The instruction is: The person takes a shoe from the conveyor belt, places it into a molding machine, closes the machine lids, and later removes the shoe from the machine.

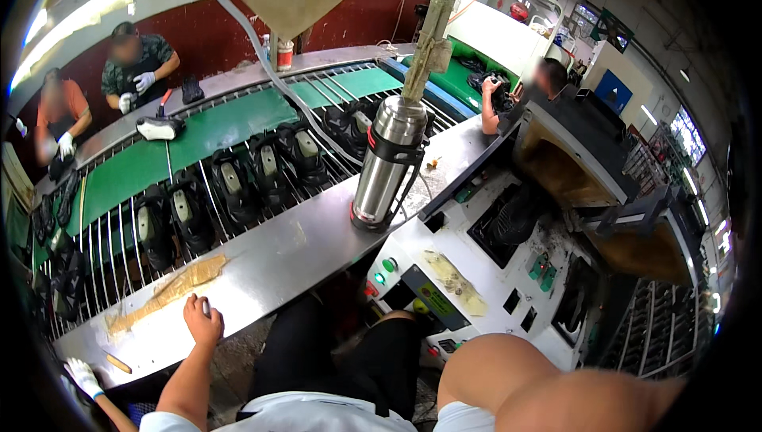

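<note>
My left hand (204, 322) rests at the near edge of the metal bench top (262, 253), beside a strip of brown tape (171, 293). Its fingers are loosely bent and a little apart, and I see nothing held in them. Across the lower right stretches my right arm, large and blurred; the right hand itself does not show. A steel thermos (389, 162) with a dark handle stands upright on the bench between my arms. Beyond the bench edge, several black shoes (230, 182) lie soles up on the roller conveyor (131, 234).
To the right is a white machine (444, 273) with buttons, raised lids (567, 158) and a black shoe (516, 218) inside. A gloved hand (82, 375) of another person shows at lower left. Two people work across the conveyor, and another (540, 87) sits at far right.
</note>
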